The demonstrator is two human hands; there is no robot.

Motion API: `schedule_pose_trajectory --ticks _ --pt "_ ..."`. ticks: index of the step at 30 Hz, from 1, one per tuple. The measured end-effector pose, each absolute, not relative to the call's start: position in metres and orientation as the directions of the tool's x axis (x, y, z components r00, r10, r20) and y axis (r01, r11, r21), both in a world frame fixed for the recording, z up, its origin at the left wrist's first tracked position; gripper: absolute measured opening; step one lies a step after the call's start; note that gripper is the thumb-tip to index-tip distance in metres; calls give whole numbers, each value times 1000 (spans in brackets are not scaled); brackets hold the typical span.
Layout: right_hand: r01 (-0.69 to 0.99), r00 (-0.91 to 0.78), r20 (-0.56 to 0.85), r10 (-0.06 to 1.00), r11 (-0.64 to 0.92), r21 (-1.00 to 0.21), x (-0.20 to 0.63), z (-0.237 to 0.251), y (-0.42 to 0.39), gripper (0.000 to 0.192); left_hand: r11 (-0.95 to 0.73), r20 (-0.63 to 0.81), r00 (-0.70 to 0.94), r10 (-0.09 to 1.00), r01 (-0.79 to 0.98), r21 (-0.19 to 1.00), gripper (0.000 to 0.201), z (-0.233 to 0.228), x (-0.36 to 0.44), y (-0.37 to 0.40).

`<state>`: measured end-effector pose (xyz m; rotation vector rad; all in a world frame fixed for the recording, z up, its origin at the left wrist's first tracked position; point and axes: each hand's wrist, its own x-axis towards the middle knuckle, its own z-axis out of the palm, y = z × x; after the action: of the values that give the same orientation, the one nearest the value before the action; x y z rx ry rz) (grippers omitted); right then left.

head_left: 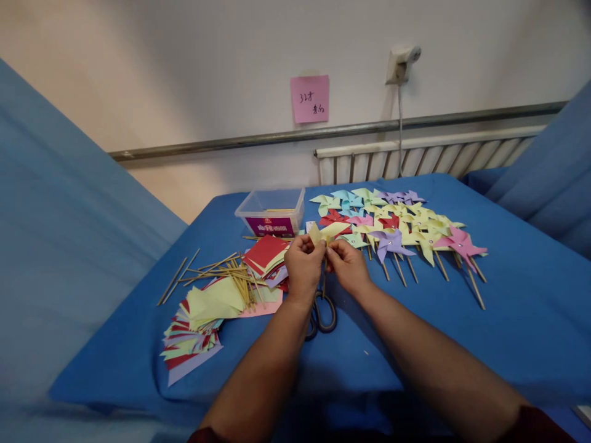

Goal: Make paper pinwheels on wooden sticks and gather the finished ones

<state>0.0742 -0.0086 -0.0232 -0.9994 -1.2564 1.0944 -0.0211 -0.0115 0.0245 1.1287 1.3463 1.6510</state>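
Note:
A yellow paper pinwheel (336, 230) is held up between my two hands over the middle of the table. My left hand (303, 266) is closed on its left side, thumb and fingers pinched at the paper. My right hand (347, 264) pinches at the lower centre, where a thin wooden stick (324, 283) runs down below the paper. The fingertips partly hide the join of stick and paper. Just under my hands lie scissors (327, 312) with dark handles, their blades hidden.
Finished pinwheels (390, 243) in several colours lie at the right. Left are loose wooden sticks (240, 280), a fan of cut papers (196, 332) and red square sheets (266, 253). A clear plastic box (272, 212) stands behind, on the blue-covered table (438, 344).

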Motion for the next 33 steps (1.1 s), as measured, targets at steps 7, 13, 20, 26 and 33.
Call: schedule_pose_trajectory --ticks 7,13,20,26,33 --pt "-128 -26 204 979 200 -972 74 -20 -10 22 -214 212 -368 905 36 976 20 28 -20 -15" --pt "-167 -35 194 980 186 -968 73 -20 -11 24 -240 289 -384 877 170 956 17 29 -19 -18" --pt "-189 -27 186 982 178 -966 71 -23 -10 25 -247 338 -385 859 268 931 15 28 -20 -20" --pt "-193 -24 177 984 169 -967 71 -21 -11 26 -245 347 -382 857 291 925 15 26 -21 -19" --pt "-200 -18 189 982 182 -963 71 -20 -11 24 -258 353 -379 856 278 925 14 24 -21 -18"
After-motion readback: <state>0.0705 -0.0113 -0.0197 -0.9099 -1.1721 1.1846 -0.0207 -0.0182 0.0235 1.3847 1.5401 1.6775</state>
